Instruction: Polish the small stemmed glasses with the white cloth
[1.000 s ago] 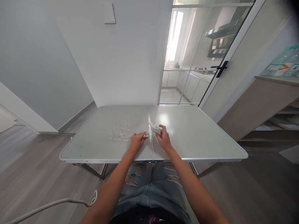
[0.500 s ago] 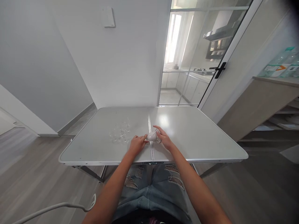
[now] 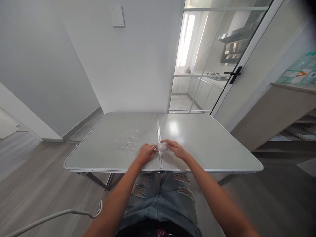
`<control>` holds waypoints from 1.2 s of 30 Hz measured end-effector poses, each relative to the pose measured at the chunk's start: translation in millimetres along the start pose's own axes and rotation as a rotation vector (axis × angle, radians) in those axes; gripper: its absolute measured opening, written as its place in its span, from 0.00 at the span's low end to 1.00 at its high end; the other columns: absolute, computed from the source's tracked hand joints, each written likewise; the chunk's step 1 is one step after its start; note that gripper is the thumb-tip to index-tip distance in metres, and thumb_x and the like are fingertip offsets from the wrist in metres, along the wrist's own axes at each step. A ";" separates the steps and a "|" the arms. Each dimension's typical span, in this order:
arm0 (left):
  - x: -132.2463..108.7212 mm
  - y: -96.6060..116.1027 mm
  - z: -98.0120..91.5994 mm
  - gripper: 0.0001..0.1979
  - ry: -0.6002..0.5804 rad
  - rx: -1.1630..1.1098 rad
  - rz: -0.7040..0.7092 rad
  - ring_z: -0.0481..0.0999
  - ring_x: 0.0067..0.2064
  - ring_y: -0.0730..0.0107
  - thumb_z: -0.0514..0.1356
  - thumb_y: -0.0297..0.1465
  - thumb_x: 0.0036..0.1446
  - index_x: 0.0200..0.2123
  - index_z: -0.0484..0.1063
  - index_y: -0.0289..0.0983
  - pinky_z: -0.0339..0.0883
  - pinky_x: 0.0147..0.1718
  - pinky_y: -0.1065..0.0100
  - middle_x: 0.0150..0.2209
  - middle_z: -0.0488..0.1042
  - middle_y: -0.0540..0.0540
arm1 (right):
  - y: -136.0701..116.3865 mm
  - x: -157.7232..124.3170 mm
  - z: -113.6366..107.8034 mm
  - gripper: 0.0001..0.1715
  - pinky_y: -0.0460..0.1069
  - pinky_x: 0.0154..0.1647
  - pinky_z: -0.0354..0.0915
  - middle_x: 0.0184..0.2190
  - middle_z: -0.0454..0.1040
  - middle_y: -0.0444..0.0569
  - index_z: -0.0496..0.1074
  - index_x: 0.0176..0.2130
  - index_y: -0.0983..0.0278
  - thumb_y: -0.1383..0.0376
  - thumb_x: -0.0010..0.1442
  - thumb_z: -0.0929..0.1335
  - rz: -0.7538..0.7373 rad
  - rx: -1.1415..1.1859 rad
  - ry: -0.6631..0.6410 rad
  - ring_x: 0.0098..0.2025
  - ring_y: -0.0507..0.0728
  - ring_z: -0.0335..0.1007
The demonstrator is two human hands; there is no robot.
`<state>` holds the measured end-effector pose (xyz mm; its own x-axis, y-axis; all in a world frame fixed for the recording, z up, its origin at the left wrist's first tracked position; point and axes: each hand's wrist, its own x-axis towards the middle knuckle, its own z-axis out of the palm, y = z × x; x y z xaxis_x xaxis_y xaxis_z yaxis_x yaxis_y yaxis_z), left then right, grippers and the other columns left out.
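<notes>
Over the table's middle seam I hold a small, rounded white object, lying on its side; it looks like a little stemmed glass with thin white wrapping, but its exact kind is hard to make out. My left hand pinches its narrow left end between thumb and fingers. Around its wider right end curl the fingers of my right hand, partly hiding it. Left of my hands, several small clear glasses stand grouped on the table; their outlines are faint.
The pale folding table has a metal rim and a centre seam. Behind it are a white wall and a glass door with a black handle. Plastic bottles stand on a cabinet at right. A white cable hangs at lower left.
My right hand's fingers have closed in over the white object's right end, where loose wrapping showed before. My left hand keeps its pinch. The camera view has shifted slightly.
</notes>
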<state>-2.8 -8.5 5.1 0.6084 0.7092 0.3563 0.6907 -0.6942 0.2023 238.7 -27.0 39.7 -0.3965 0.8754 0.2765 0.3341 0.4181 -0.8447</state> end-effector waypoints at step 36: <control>-1.0 -2.0 -2.5 0.11 0.013 -0.103 0.073 0.76 0.36 0.66 0.54 0.37 0.67 0.41 0.73 0.39 0.61 0.43 0.64 0.35 0.80 0.44 | -21.6 -5.2 1.4 0.24 0.46 0.29 0.62 0.30 0.71 0.45 0.69 0.55 0.62 0.59 0.62 0.63 0.374 0.246 0.162 0.30 0.54 0.65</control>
<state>-5.8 -8.1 6.6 0.6499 0.6553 0.3850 0.6009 -0.7532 0.2676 232.3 -40.9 55.8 -0.1422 0.9897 -0.0161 0.2081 0.0140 -0.9780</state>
